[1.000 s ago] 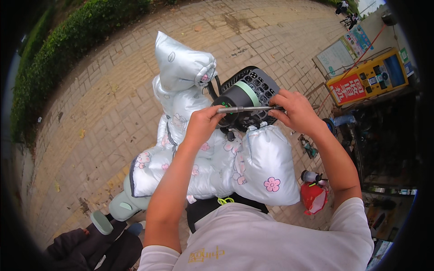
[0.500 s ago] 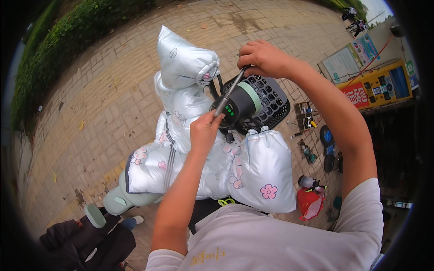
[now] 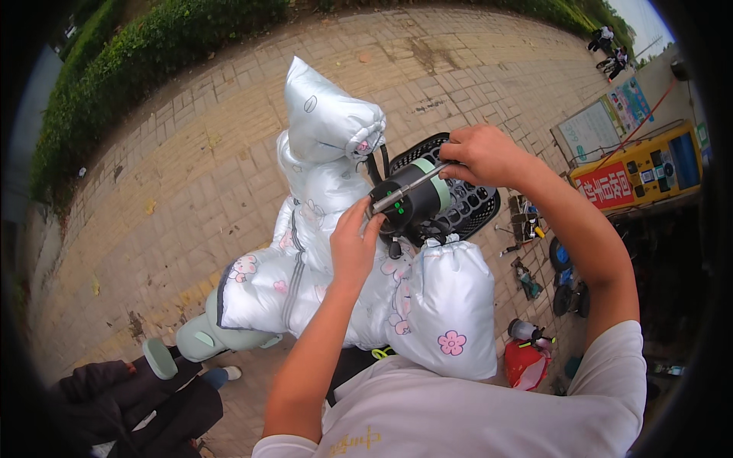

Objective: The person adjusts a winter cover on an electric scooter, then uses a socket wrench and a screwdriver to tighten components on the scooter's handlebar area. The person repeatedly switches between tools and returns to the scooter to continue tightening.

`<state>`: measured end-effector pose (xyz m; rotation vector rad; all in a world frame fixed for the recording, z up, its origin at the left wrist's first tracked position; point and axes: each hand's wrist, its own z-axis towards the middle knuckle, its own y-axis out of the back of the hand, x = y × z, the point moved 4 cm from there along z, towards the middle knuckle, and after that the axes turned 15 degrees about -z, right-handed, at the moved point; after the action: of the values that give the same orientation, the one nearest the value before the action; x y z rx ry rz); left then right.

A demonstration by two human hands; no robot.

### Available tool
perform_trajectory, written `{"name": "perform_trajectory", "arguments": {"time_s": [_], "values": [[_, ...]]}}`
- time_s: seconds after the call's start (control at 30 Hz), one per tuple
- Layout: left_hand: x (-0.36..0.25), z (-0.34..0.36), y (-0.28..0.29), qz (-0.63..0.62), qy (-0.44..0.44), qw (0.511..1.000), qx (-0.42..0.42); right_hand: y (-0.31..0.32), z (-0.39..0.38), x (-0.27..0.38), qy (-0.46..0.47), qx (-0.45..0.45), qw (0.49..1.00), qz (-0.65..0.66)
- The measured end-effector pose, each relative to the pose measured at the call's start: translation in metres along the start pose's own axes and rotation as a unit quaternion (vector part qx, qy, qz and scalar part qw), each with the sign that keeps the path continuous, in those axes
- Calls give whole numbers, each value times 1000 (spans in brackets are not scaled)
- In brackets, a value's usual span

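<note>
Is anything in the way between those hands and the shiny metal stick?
No, nothing visible. The left hand grips the metal stick at its thicker end, and the right hand holds the other end. The dark dashboard is behind the stick in this view, not between it and the hands.

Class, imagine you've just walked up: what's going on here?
A person holds a metal rod slantwise above a dark display with green lights. The left hand grips the rod's thicker end; the right hand grips the thinner end, near a black basket. A white padded cover spreads out beside the display.
</note>
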<state>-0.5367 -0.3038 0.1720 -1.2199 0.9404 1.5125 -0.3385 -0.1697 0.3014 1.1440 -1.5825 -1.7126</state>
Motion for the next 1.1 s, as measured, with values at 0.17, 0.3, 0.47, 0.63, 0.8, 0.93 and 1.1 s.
{"name": "perform_trajectory", "arguments": {"time_s": [0.17, 0.3, 0.47, 0.63, 0.8, 0.93, 1.1], "values": [[-58, -105, -38, -68, -145, 955, 251, -4, 0, 0, -20, -11, 1000, -3], [-52, -129, -57, -50, -164, 958, 230, -3, -5, 8, -54, -42, 997, -23], [-50, -125, -60, -57, -193, 959, 202, 4, -29, 42, -172, -74, 981, -51], [-49, -130, -62, -55, -168, 966, 189, 8, -57, 100, -339, -62, 939, -19], [-48, -117, -49, -92, -157, 963, 198, 7, -66, 117, -385, -73, 920, -15], [-8, -53, -1, -159, 83, 983, -27, 6, -63, 96, -332, -47, 942, 29], [32, 15, 2, -77, 63, 989, 111, 10, -52, 71, -253, -17, 967, 23]]}}
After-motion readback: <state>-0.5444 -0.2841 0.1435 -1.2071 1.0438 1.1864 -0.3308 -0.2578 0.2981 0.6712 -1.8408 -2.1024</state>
